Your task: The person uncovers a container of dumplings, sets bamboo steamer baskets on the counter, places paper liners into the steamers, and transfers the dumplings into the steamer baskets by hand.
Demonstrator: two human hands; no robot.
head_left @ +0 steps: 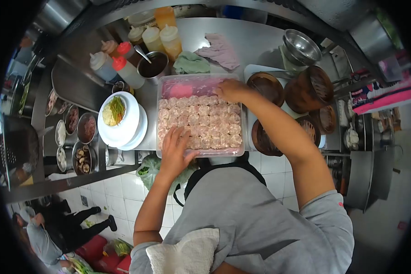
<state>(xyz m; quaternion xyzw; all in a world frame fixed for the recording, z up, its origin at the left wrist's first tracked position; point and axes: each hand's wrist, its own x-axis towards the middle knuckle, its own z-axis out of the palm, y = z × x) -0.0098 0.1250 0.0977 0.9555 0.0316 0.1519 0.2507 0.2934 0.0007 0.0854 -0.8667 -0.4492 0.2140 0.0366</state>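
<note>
A clear plastic tray [242, 148] with a pink-tinted bottom lies in front of me, filled with tight rows of pale, meat-filled dumplings [201, 121]. My left hand [174, 148] rests at the tray's near left part, its fingers spread over the front dumplings and its thumb toward the near rim. At the far right of the tray is my right hand [232, 91], fingers curled down and together at the end of the back row. Whatever those fingers pinch is hidden. Beyond the back row, a strip of bare tray bottom shows.
Round bamboo steamers [315, 86] stand to the right, some stacked. Left are stacked white plates [118, 121] with shredded vegetables, squeeze bottles [125, 71] and a sauce pot [153, 66] with a spoon. Cloths [219, 51] lie behind the tray. Another person [45, 233] is at lower left.
</note>
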